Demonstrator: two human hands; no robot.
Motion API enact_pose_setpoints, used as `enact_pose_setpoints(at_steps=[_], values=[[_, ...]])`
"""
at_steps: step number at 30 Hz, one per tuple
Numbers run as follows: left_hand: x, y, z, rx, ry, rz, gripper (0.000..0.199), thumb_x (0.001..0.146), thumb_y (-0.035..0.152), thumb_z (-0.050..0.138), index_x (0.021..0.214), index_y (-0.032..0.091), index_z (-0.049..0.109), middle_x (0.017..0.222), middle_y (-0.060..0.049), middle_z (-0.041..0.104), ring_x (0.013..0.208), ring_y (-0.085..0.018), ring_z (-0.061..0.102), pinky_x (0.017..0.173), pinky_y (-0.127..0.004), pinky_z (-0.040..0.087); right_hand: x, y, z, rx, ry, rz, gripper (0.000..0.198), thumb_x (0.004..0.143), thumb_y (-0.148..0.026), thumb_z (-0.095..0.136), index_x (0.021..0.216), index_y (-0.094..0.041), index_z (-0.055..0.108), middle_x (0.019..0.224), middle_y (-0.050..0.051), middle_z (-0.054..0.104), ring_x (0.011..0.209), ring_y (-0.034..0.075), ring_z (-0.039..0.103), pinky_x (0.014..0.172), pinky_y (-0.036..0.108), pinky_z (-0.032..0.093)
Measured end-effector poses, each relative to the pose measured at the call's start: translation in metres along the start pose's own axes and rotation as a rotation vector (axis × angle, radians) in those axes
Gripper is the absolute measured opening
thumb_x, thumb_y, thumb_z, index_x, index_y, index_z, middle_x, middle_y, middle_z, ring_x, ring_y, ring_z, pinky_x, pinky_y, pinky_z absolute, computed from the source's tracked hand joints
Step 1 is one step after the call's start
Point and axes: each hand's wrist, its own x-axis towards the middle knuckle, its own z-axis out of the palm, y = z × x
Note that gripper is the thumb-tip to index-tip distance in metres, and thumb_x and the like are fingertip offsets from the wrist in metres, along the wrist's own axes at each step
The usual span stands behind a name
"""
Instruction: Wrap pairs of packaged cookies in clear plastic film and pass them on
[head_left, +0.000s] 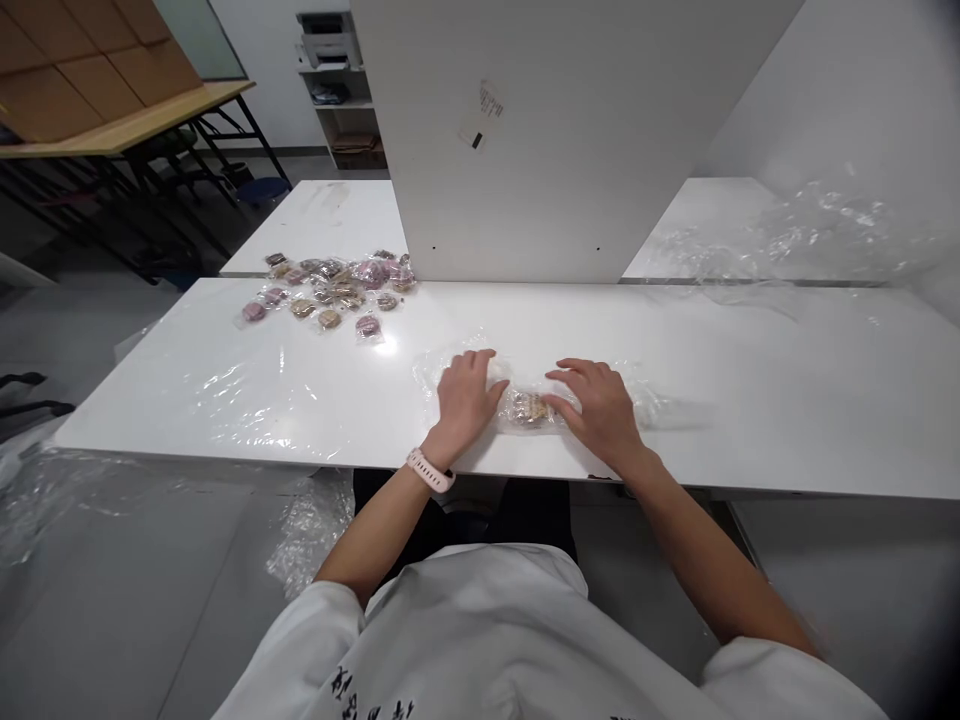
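Note:
Between my hands a small tan-brown patterned piece [529, 407] lies on a sheet of clear plastic film [517, 385] near the front edge of the table. My left hand [466, 395], with a pale pink watch band [431, 471] at the wrist, rests on the film to the left, fingers apart. On the other side my right hand [595, 408] has its fingers spread and curved, thumb close to the piece. Neither hand grips anything visible. What the small piece is cannot be made out under the film.
Several small wrapped round pieces [345, 285], pink, tan and brown, lie in a loose pile at the back left. A tall white panel [540, 150] stands behind the white table [787, 400]. Crumpled clear film [825, 240] sits at the back right, more plastic [311, 530] on the floor.

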Motion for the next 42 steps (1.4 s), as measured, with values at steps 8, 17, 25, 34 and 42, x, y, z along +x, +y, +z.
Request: enact_pose_setpoints(at_steps=[8,17,25,34,42], values=[[-0.036,-0.039,-0.039,-0.348,0.025,-0.51,0.082,0.086,0.047,0.069,0.153,0.02,0.029,0.126,-0.017,0.062,0.08,-0.021,0.067,0.078,-0.043,0.055,-0.031,-0.005,0.027,0.121,-0.123,-0.13,0.047,0.101,-0.041,0.049,0.147,-0.034,0.05,0.145,0.008,0.056,0.127,0.028,0.055,0.104,0.047,0.049],[-0.015,0.025,-0.04,-0.916,0.425,-0.117,0.049,0.087,0.03,0.066,0.133,0.028,0.049,0.117,-0.005,0.062,0.098,-0.017,0.069,0.083,-0.035,0.06,-0.03,-0.004,0.027,0.196,-0.104,-0.093,0.05,0.099,-0.042,0.053,0.148,-0.035,0.05,0.142,0.008,0.058,0.126,0.029,0.056,0.103,0.048,0.05],[-0.069,-0.006,-0.008,-0.805,0.258,-0.461,0.043,0.095,0.029,0.055,0.137,0.028,0.048,0.143,-0.013,0.057,0.132,-0.026,0.057,0.103,-0.047,0.053,-0.032,-0.003,0.029,0.219,-0.079,-0.068,0.051,0.099,-0.043,0.053,0.148,-0.03,0.048,0.136,0.009,0.063,0.12,0.028,0.06,0.1,0.048,0.051],[-0.045,0.044,0.037,-0.192,-0.138,0.343,0.053,0.099,0.034,0.051,0.149,0.019,0.043,0.155,-0.015,0.048,0.149,-0.032,0.037,0.123,-0.063,0.024,-0.04,-0.002,0.034,0.101,-0.072,-0.034,0.039,0.096,-0.027,0.046,0.129,-0.018,0.063,0.123,0.016,0.069,0.118,0.032,0.062,0.096,0.048,0.053],[-0.048,0.034,0.031,0.376,-0.242,0.56,0.051,0.105,0.027,0.034,0.154,0.012,0.037,0.16,-0.014,0.039,0.149,-0.03,0.036,0.124,-0.061,0.023,-0.131,-0.012,0.01,-0.306,0.519,0.311,0.015,0.095,-0.027,0.059,0.099,-0.02,0.072,0.096,0.009,0.072,0.094,0.025,0.063,0.089,0.044,0.043]])
